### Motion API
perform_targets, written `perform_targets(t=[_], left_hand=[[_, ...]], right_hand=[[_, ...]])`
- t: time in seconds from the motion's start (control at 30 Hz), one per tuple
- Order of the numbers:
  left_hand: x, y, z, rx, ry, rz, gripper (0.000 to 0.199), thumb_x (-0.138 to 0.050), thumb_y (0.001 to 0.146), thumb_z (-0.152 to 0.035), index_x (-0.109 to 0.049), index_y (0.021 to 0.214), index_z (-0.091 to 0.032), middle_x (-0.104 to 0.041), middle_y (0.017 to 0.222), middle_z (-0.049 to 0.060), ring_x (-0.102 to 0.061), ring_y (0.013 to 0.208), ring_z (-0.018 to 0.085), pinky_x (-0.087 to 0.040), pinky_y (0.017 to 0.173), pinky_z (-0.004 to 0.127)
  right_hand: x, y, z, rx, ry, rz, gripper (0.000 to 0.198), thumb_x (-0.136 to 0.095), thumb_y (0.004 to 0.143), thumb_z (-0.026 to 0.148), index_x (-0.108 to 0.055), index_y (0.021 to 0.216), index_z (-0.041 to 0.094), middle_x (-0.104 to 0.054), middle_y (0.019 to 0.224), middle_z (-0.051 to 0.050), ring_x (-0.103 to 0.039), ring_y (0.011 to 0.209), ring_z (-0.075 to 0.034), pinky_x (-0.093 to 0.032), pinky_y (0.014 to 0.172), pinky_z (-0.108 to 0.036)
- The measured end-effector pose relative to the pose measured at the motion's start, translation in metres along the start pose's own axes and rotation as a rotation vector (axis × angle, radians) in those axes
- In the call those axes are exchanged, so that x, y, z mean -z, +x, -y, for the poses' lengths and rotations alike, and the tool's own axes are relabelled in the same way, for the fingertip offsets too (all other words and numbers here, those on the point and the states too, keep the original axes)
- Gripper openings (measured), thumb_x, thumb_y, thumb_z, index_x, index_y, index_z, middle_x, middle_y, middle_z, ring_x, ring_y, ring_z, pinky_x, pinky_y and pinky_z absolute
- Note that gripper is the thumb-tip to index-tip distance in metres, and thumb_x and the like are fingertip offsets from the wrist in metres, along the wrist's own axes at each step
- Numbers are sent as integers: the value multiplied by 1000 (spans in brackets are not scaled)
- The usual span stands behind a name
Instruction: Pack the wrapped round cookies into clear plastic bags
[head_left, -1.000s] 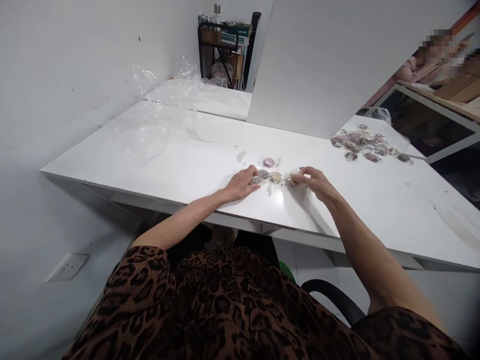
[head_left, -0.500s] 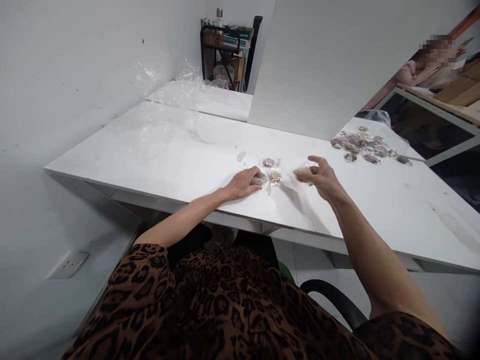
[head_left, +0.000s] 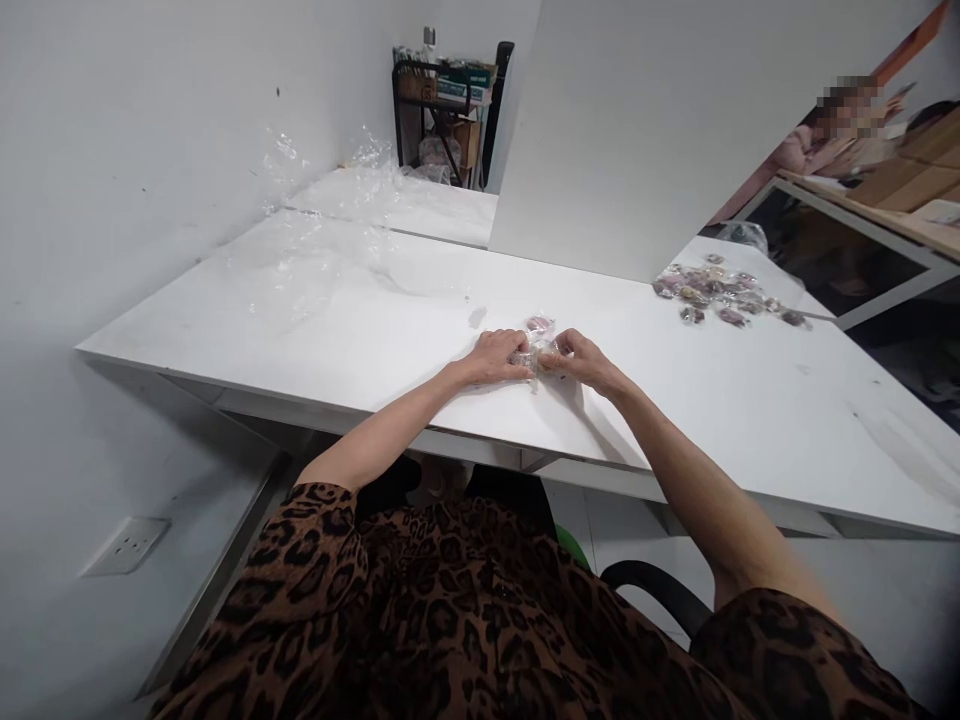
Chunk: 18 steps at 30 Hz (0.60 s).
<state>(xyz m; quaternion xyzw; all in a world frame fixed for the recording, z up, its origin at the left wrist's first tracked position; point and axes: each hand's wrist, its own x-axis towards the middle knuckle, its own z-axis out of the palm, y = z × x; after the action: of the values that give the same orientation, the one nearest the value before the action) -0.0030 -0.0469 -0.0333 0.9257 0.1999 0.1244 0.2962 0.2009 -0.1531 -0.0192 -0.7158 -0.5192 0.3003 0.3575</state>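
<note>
My left hand [head_left: 496, 356] rests on the white table, its fingers closed on a dark, clear-wrapped sweet [head_left: 520, 358]. Right beside it, my right hand [head_left: 588, 362] pinches a pale tan wrapped sweet [head_left: 553, 360] and has brought it up against the other pieces. Just beyond the two hands lies a pink wrapped sweet [head_left: 539, 325] in its clear film. Another piece between the hands is mostly hidden by fingers and wrappers. The exact kind of filling cannot be made out.
A loose pile of wrapped sweets [head_left: 712, 290] lies at the table's right rear. Crumpled clear plastic film [head_left: 300, 260] spreads over the left side. A tall white panel [head_left: 592, 140] stands at the back. A person in pink [head_left: 806, 150] sits far right.
My right hand has moved left with the pale sweet, from apart on the right to close against my left hand. My left hand keeps its hold. The view has shifted slightly.
</note>
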Motion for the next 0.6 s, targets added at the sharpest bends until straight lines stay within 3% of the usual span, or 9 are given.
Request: perform_targets(t=[0.2, 0.4, 0.5, 0.6], left_hand=[[-10, -4, 4, -46, -48, -89, 39, -74, 81, -48, -56, 103, -21, -57, 115, 9, -52, 109, 27, -44, 97, 40], [-9, -10, 0, -54, -133, -119, 34, -78, 79, -41, -56, 96, -22, -55, 110, 6, -54, 104, 24, -47, 94, 38], [-8, -15, -2, -35, -178, -121, 33, -78, 80, -38, -55, 97, -22, -54, 110, 5, -55, 98, 21, -49, 89, 36], [-9, -18, -3, -29, -189, -123, 30, -77, 82, -34, -55, 98, -22, -54, 112, 5, -56, 93, 19, -49, 86, 35]], right_hand=[[-7, -16, 5, -71, 137, -36, 78, -95, 48, 47, -54, 110, 23, -52, 68, 7, -49, 65, -15, -38, 61, -29], [-6, -24, 11, -156, 494, -53, 68, -102, 32, 40, -62, 82, 18, -62, 70, 2, -57, 63, -13, -46, 59, -28], [8, -31, -2, -215, 613, -115, 62, -103, 36, 38, -62, 77, 18, -63, 65, 2, -54, 56, -10, -42, 51, -25], [37, -34, -30, -259, 691, -257, 53, -101, 43, 36, -64, 77, 18, -66, 66, -1, -55, 52, -11, -41, 43, -25]])
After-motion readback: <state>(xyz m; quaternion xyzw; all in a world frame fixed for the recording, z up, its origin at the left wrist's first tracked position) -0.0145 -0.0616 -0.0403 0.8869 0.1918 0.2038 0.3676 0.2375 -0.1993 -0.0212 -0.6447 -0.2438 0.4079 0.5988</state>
